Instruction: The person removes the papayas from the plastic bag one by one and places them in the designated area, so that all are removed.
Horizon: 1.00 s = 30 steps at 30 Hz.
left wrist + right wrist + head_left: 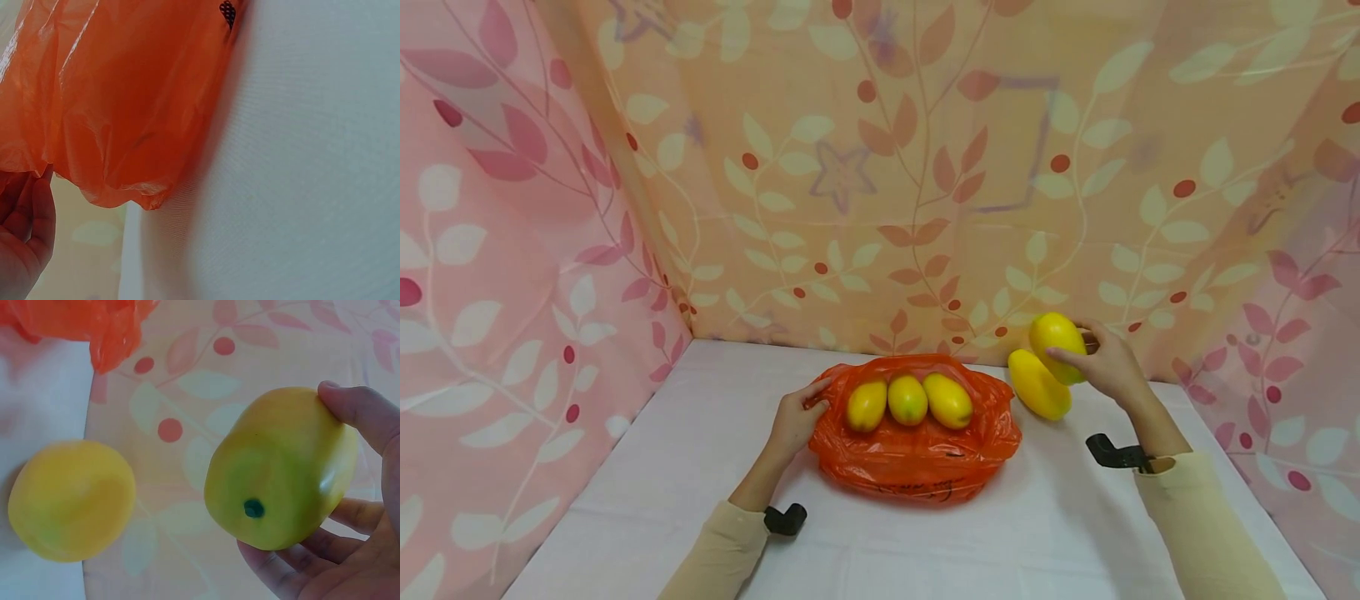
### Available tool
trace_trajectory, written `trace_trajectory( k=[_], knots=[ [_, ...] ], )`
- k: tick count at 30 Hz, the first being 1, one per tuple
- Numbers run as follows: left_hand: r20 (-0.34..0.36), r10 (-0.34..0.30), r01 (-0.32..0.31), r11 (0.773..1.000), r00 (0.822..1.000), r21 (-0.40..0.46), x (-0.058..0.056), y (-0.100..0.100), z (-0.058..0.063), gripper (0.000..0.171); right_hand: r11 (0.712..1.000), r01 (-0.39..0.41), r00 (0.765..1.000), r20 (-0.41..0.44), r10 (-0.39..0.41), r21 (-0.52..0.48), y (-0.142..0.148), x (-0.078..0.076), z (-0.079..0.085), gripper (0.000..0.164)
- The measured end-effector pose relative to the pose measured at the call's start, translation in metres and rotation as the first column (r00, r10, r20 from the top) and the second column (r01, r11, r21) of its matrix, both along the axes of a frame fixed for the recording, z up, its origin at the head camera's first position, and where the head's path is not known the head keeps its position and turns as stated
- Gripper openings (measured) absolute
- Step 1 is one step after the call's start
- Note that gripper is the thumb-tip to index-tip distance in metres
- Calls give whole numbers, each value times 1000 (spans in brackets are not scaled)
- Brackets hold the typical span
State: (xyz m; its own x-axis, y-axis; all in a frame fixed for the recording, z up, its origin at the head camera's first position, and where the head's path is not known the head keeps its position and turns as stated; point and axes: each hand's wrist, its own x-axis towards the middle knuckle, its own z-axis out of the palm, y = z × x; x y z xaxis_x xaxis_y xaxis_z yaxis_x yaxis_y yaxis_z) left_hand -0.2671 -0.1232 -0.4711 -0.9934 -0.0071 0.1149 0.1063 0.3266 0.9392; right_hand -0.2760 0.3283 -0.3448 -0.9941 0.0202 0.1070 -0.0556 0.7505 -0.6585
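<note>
An orange-red plastic bag (917, 467) lies spread on the white table, with a row of three yellow mangoes (907, 401) resting on it. At its left edge, my left hand (795, 419) pinches the thin plastic; in the left wrist view the fingertips (45, 175) meet the bag's rim. My right hand (1108, 362) grips another mango (281, 469), thumb on one side and fingers beneath, its dark green stem end facing the right wrist camera. Below that one, a further mango (1037, 387) lies on the table just right of the bag.
The white table (647, 467) ends at a patterned cloth wall (925, 275) close behind the bag. More leaf-printed cloth (512, 333) closes off the left side, and the right side likewise. A black wrist mount (1116, 452) juts from the right forearm.
</note>
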Motion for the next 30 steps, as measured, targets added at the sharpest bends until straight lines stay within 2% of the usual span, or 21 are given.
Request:
trace_trajectory(
  k=[14,23,30],
  knots=[
    [-2,1,-1,1000,1000,-5,0,0,1,41,999,26,1000,17,-26,-20,17,-5,-9,84],
    [13,4,-4,1000,1000,20,1,-1,0,40,999,49,998,50,-48,-19,28,-8,-17,90],
    [-4,2,-2,1000,1000,9,0,-1,-1,41,998,55,998,31,-54,-36,36,-11,-22,84]
  ],
)
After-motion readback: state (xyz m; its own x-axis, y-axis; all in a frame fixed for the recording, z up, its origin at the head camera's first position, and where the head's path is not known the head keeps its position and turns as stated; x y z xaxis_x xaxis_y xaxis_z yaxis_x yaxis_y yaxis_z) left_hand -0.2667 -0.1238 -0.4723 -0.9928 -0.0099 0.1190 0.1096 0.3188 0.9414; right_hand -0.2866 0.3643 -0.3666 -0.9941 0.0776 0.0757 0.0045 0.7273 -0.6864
